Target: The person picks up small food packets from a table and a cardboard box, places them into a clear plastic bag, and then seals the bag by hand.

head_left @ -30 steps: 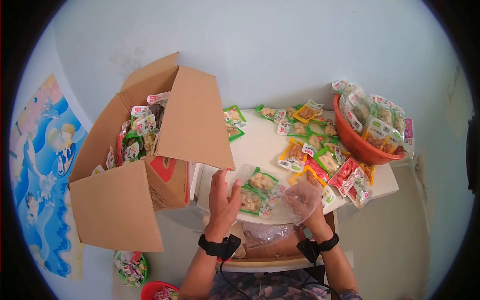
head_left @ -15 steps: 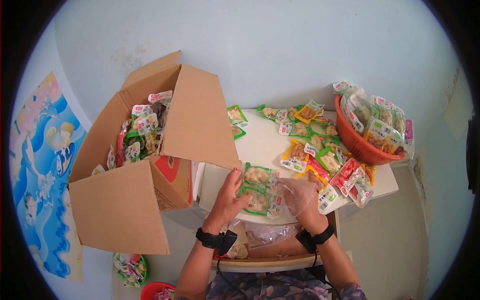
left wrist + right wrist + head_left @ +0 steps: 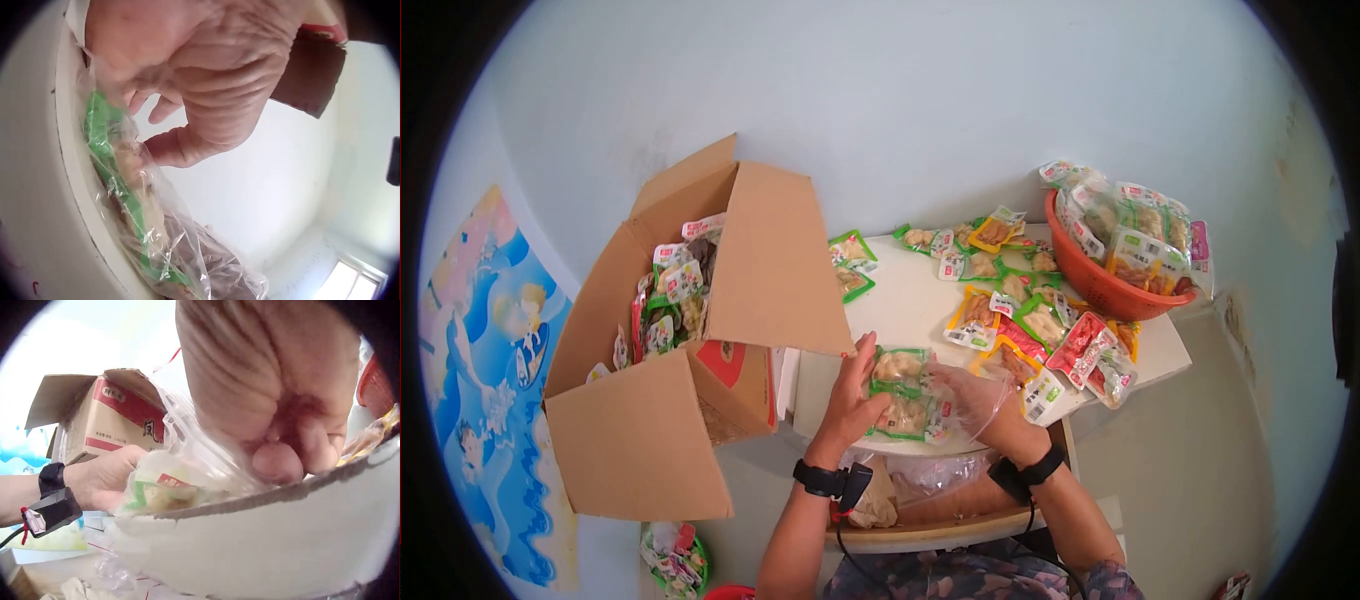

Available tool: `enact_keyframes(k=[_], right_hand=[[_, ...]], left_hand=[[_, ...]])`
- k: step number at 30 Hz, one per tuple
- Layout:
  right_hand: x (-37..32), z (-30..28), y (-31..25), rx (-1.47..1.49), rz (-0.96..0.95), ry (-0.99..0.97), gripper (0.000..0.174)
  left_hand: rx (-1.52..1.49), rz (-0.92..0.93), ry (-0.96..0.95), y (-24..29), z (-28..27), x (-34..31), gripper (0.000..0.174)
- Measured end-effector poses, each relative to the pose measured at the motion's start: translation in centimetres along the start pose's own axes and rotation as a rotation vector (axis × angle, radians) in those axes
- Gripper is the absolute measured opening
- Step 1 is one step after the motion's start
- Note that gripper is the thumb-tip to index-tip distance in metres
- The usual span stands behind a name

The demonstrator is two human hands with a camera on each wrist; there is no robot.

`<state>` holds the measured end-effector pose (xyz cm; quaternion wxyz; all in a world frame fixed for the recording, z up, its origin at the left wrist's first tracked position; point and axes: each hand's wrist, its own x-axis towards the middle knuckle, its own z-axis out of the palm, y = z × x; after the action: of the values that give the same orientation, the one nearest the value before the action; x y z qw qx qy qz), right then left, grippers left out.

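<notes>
A clear plastic bag (image 3: 950,412) lies on the white table, with two green-edged food packets (image 3: 900,418) under its film. My left hand (image 3: 848,405) lies along the packets' left side, its fingers pointing away from me and the thumb over the lower packet. In the left wrist view the thumb (image 3: 181,147) touches the film. My right hand (image 3: 1005,420) holds the bag's right end with curled fingers; clear film partly covers those fingers in the head view. Seen from the right wrist, the bag (image 3: 187,434) stretches between both hands, with a red line along it.
A cardboard box (image 3: 790,265) full of packets stands open at left, one flap reaching over my left hand. An orange basket (image 3: 1100,290) heaped with packets sits at back right, loose packets (image 3: 975,315) beside it. Below the table edge, an open drawer (image 3: 945,510) holds plastic bags.
My left hand has come in from apart to touch the packets' left side. My right hand and the bag's end have shifted left. The head view has tilted slightly.
</notes>
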<state>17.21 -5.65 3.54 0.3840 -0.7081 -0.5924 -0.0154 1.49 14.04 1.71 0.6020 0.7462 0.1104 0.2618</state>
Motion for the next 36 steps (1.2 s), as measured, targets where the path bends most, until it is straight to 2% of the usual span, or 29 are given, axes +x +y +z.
enact_keyframes(k=[1, 4, 7, 8, 9, 11, 14, 17, 20, 24, 27, 30, 31, 34, 35, 36], right_hand=[[-0.1, 0.1, 0.0, 0.025, -0.008, 0.059, 0.057], [-0.8, -1.3, -0.9, 0.022, 0.108, 0.038, 0.052], [-2.9, -1.2, 1.1, -0.033, -0.032, 0.099, 0.047], [-3.7, -1.3, 1.4, 0.071, -0.011, 0.147, 0.045], [-4.5, -1.7, 1.6, 0.175, 0.007, 0.193, 0.042], [-5.3, -2.6, 1.2, 0.292, 0.095, 0.268, 0.032], [-5.8, -0.9, 2.3, 0.488, 0.241, 0.482, 0.022], [-5.1, -2.3, 1.0, 0.554, 0.355, 0.471, 0.013], [-4.8, -2.5, 1.8, 0.563, 0.396, 0.439, 0.01], [-4.3, -4.4, 0.4, 0.732, 0.476, 0.413, 0.008], [-4.7, -4.0, 1.3, 0.725, 0.496, 0.389, 0.01], [-4.8, -3.9, 1.9, 0.742, 0.495, 0.379, 0.014], [-4.8, -3.9, 1.9, 0.749, 0.501, 0.375, 0.014], [-4.7, -4.1, 1.7, 0.792, 0.492, 0.388, 0.017], [-4.6, -4.4, 1.7, 0.797, 0.495, 0.377, 0.018], [-4.6, -4.5, 1.8, 0.803, 0.496, 0.365, 0.018]], left_hand=[[0.015, 0.014, 0.012, -0.3, 0.1, 0.1, 0.091], [0.084, 0.003, 0.044, 0.3, 0.1, -0.1, 0.087], [0.329, 0.004, 0.073, 2.8, 0.4, -0.4, 0.083], [0.441, 0.009, 0.082, 3.8, 0.3, -0.5, 0.082], [0.518, 0.052, 0.102, 4.7, 0.6, -0.3, 0.072], [0.526, 0.074, 0.044, 6.1, 1.3, 0.8, 0.066], [0.576, 0.152, -0.029, 7.9, 3.7, 3.8, 0.053], [0.692, 0.292, -0.091, 8.3, 6.6, 7.9, 0.045], [0.812, 0.303, -0.175, 6.7, 8.4, 13.4, 0.042], [0.98, 0.133, -0.193, 5.4, 11.0, 19.5, 0.043], [1.055, 0.049, -0.212, 2.5, 12.1, 23.6, 0.046], [1.142, 0.051, -0.186, 0.3, 12.6, 26.1, 0.044], [1.149, -0.013, -0.212, 0.0, 12.6, 27.2, 0.053], [1.218, 0.011, -0.188, -1.0, 12.7, 28.4, 0.062], [1.195, -0.086, -0.221, -1.1, 12.6, 28.8, 0.07], [1.192, -0.079, -0.223, -1.0, 12.4, 29.0, 0.073]])
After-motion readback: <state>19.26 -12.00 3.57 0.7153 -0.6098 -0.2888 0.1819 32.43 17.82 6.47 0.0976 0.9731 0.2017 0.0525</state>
